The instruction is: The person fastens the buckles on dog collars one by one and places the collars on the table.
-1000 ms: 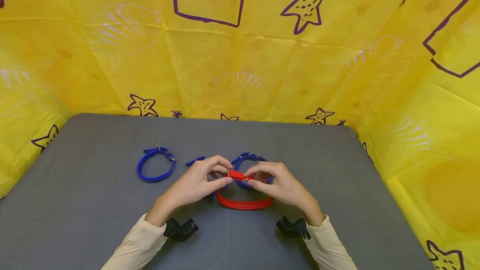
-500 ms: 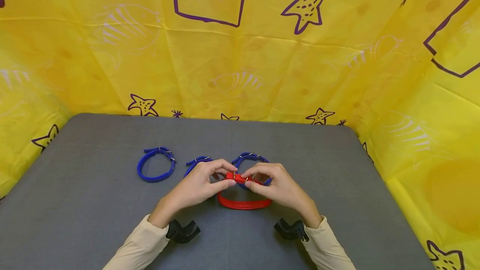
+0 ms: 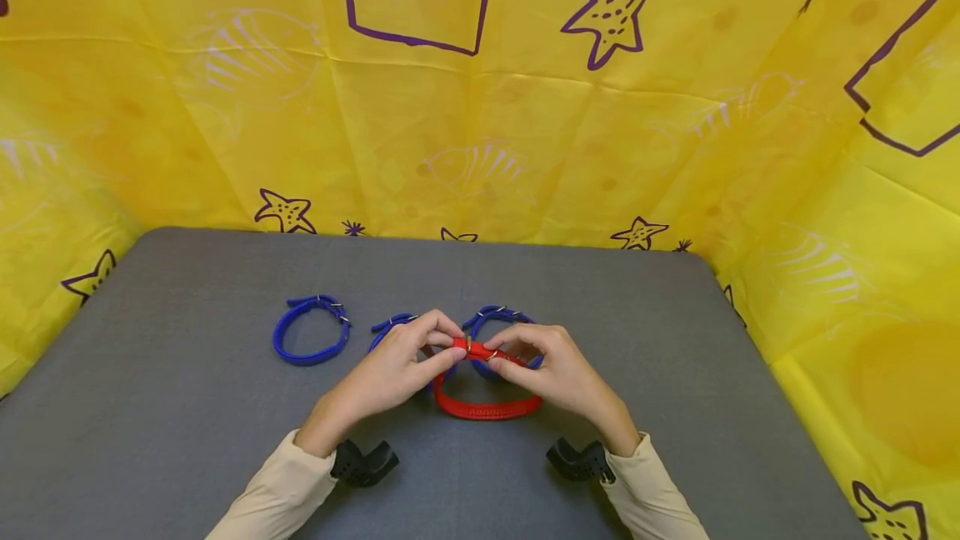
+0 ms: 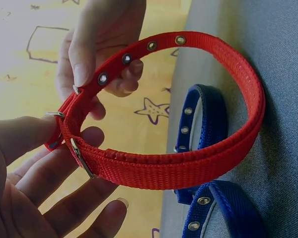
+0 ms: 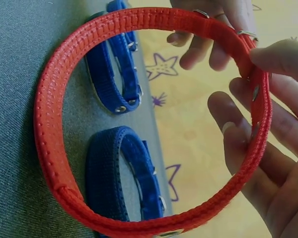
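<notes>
A red collar (image 3: 487, 412) with metal eyelets is looped into a ring, held up between both hands just above the table. My left hand (image 3: 390, 369) pinches its strap end beside the metal buckle (image 4: 54, 114) with thumb and forefinger. On the other side of the buckle, my right hand (image 3: 566, 369) pinches the strap between thumb and fingers. The left wrist view shows a metal ring (image 4: 82, 157) on the band and several eyelets along the strap. Across the right wrist view, the stitched inner band (image 5: 52, 119) hangs down. Fingers partly hide the buckle.
Three blue collars lie on the grey table (image 3: 187, 440): one at left (image 3: 307, 358), one in the middle (image 3: 390, 322) partly behind my left hand, one at right (image 3: 498, 311) behind the red collar. A yellow patterned cloth (image 3: 480, 107) stands around the table's back and sides.
Both hands stay nearly in place. The buckle has shifted slightly right, away from the left fingertips, and red strap now shows between them. The blue collars have not moved.
</notes>
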Demonstrator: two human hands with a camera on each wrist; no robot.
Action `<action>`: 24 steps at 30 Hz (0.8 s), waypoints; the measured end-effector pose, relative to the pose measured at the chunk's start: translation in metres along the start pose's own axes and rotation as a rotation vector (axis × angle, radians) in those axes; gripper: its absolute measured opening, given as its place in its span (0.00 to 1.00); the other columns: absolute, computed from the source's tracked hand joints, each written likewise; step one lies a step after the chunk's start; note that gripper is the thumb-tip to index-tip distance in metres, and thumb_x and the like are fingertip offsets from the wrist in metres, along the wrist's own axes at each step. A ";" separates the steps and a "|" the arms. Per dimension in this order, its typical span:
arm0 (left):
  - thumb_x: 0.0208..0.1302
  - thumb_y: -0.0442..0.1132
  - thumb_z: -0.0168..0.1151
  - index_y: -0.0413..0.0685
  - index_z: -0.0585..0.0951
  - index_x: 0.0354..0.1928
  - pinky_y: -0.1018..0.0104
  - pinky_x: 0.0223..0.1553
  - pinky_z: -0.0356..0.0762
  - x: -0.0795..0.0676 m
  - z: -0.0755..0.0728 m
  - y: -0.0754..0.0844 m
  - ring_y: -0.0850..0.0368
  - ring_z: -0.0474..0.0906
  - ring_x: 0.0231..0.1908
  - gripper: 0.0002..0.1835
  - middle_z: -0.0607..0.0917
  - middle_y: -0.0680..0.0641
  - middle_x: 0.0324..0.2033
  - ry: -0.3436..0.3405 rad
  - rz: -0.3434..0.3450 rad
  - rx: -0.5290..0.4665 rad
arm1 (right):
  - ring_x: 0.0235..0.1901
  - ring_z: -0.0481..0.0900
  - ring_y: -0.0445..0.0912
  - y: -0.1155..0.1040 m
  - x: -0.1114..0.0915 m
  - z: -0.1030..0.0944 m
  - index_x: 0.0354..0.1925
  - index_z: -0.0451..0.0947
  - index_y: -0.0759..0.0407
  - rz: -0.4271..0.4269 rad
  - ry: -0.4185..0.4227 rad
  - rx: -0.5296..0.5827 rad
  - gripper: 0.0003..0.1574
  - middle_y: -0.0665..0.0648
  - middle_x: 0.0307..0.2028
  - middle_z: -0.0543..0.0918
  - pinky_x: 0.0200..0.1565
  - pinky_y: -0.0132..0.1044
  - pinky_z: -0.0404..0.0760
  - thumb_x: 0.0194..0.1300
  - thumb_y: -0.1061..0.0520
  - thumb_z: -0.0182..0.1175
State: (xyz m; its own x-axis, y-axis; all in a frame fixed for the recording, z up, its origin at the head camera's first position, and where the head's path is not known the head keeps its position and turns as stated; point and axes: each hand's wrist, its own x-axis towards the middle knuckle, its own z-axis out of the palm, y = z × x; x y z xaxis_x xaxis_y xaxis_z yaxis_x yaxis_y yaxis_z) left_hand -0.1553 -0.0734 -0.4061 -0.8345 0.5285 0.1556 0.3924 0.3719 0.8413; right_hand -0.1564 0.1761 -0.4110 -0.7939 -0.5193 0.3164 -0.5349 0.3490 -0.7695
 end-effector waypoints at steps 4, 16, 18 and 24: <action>0.72 0.45 0.59 0.52 0.77 0.48 0.65 0.38 0.78 0.000 0.000 0.001 0.59 0.83 0.37 0.08 0.89 0.52 0.43 -0.004 0.009 0.012 | 0.34 0.85 0.37 0.000 0.000 0.004 0.41 0.85 0.50 -0.007 0.016 0.018 0.08 0.49 0.38 0.88 0.37 0.34 0.83 0.62 0.56 0.70; 0.72 0.44 0.59 0.52 0.77 0.48 0.68 0.33 0.74 -0.002 -0.010 -0.002 0.61 0.79 0.34 0.07 0.90 0.54 0.40 0.027 0.021 0.035 | 0.31 0.85 0.37 0.004 0.001 0.001 0.39 0.85 0.54 0.036 0.033 0.011 0.07 0.51 0.31 0.89 0.32 0.33 0.82 0.60 0.58 0.70; 0.72 0.44 0.59 0.52 0.77 0.47 0.69 0.32 0.72 -0.003 -0.014 -0.003 0.60 0.77 0.33 0.07 0.90 0.52 0.41 0.035 0.011 0.043 | 0.30 0.85 0.37 0.006 0.001 0.000 0.39 0.86 0.53 0.046 0.027 0.009 0.07 0.51 0.31 0.89 0.33 0.33 0.82 0.60 0.58 0.70; 0.72 0.42 0.59 0.52 0.77 0.46 0.67 0.36 0.74 -0.004 -0.023 -0.002 0.63 0.79 0.36 0.06 0.89 0.51 0.40 0.025 -0.011 0.053 | 0.29 0.84 0.36 0.007 0.001 -0.001 0.38 0.86 0.51 0.061 0.020 -0.003 0.08 0.48 0.30 0.88 0.34 0.33 0.82 0.59 0.60 0.71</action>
State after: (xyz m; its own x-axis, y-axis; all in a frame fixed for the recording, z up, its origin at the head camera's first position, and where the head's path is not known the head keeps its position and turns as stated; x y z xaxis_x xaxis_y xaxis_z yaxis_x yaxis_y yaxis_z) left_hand -0.1613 -0.0934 -0.3963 -0.8481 0.5052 0.1597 0.4022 0.4177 0.8147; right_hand -0.1611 0.1794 -0.4154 -0.8304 -0.4816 0.2803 -0.4867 0.3819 -0.7856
